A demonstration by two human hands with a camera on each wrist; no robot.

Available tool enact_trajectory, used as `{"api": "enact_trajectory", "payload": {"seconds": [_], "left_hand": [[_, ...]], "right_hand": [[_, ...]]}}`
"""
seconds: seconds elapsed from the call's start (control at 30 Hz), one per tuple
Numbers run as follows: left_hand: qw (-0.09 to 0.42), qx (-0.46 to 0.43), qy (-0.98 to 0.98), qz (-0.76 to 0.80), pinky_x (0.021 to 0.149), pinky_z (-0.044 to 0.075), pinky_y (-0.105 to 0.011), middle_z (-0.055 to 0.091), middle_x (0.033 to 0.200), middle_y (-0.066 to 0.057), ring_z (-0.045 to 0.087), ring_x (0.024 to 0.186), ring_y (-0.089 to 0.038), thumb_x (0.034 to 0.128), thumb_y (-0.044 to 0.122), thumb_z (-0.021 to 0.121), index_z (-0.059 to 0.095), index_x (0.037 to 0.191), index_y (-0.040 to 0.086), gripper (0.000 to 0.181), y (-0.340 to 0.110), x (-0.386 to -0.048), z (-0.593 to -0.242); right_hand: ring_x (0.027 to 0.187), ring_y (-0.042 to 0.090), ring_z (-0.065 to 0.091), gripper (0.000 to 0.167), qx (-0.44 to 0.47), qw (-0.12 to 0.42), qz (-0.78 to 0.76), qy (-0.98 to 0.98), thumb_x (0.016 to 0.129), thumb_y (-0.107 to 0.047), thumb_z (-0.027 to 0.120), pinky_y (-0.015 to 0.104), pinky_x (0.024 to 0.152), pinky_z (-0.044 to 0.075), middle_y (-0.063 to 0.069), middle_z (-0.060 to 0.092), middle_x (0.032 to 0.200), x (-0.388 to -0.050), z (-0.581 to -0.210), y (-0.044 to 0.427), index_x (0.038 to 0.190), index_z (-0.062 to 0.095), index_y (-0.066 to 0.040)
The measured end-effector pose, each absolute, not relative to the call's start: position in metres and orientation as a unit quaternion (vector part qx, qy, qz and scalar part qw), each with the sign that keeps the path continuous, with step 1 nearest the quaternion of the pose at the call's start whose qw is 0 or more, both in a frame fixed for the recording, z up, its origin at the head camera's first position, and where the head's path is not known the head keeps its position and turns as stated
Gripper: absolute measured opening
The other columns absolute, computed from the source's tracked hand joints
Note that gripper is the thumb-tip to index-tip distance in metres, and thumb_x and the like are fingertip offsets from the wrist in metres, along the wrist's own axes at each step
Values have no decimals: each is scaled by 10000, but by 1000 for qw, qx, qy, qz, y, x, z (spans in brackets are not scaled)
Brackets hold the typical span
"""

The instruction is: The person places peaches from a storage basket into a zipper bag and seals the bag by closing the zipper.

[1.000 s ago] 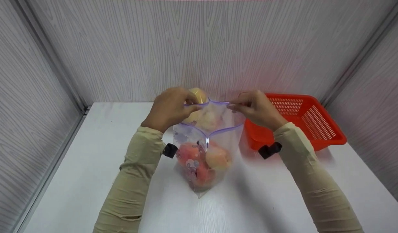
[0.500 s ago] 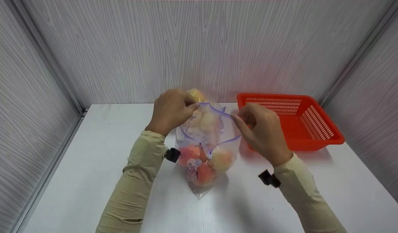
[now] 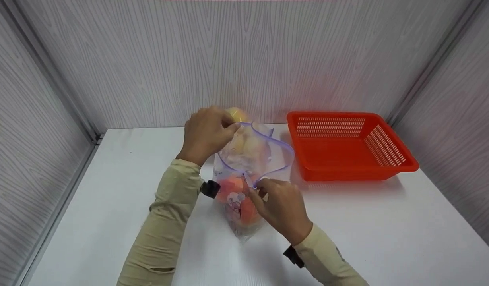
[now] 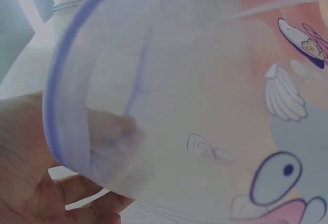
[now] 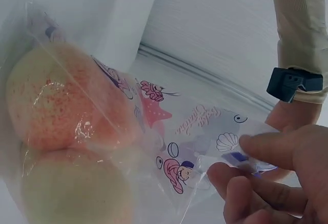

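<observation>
A clear zip bag (image 3: 290,151) with a purple zip strip and sea-creature prints stands with its mouth spread wide. Inside lie peaches (image 5: 72,96), pink and pale yellow. My left hand (image 3: 206,135) pinches the far left of the rim between thumb and fingers; in the left wrist view the thumb shows through the film. Lower down, my right hand (image 3: 282,206) pinches the near side of the rim by the zip, its thumb and index finger together in the right wrist view. Whether a zip slider sits between those fingertips is hidden.
Behind the bag, another clear bag with pale fruit (image 3: 237,114) stands near the back wall, partly covered by my left hand and the front bag. A red plastic basket (image 3: 348,174) stands at the right on the white table (image 3: 89,222). Grey wood-grain walls enclose three sides.
My right hand has let go of the far right rim and come down and left to the near rim. The left hand has hardly moved. The bag's right side now bows outward unheld.
</observation>
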State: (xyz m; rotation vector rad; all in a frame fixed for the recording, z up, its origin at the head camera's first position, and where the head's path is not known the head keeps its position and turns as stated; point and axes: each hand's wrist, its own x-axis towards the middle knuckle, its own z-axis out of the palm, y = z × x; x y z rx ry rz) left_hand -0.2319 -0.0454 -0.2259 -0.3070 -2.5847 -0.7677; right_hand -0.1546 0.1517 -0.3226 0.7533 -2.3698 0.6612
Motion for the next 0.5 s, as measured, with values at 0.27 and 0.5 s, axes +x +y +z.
{"api": "enact_trajectory", "payload": {"seconds": [0.27,0.5], "left_hand": [[212,-83,-916,-330,679,572,-444,772,953,-14,703,854,-226,928,293,723,829,976,134,196,-53,-230,-223],[246,-67,-881,-398,660,572,-405,772,946,-49,710,826,-205,920,238,709,824,958,98,185,-63,-226,-222]], "right_hand": [[586,92,551,103,294,283,334,-850,890,-98,782,217,546,536,6,658,699,-165,-305,176,838,706,-51],[618,108,529,69,283,294,362,-838,914,-85,761,219,572,525,-4,639,727,-175,-278,205,913,711,-37]]}}
